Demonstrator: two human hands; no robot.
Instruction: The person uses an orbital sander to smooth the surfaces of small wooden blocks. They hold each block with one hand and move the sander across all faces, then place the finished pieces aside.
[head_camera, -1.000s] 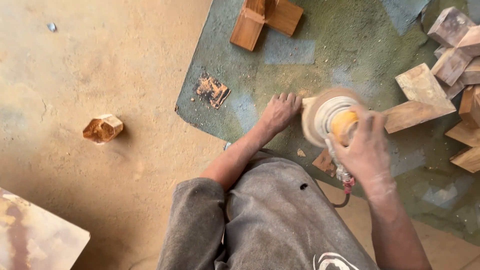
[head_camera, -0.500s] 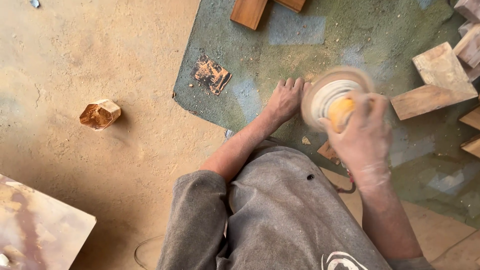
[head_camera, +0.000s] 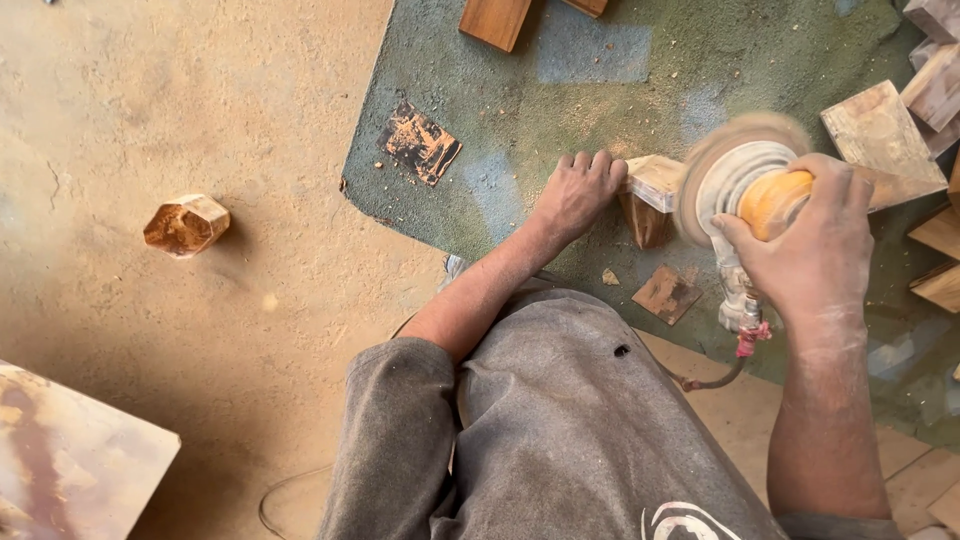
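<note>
My right hand (head_camera: 815, 240) grips a hand-held disc sander (head_camera: 745, 185) with an orange top; its round disc is blurred with spin. The disc sits against a pale wooden piece (head_camera: 655, 180) that rests on a dusty green mat (head_camera: 620, 90). My left hand (head_camera: 578, 192) presses down on the left end of that wooden piece and holds it. The sander's cord (head_camera: 725, 370) trails down toward my lap.
Wooden blocks (head_camera: 880, 125) lie stacked at the right edge and two brown boards (head_camera: 495, 18) at the top. A scrap of worn sandpaper (head_camera: 418, 143) lies on the mat, a hexagonal wood block (head_camera: 186, 225) on the sandy floor, a pale slab (head_camera: 70, 460) at bottom left.
The view has shifted, so everything sits lower in frame. Both hands stay on the wooden piece and the sander, whose disc keeps spinning.
</note>
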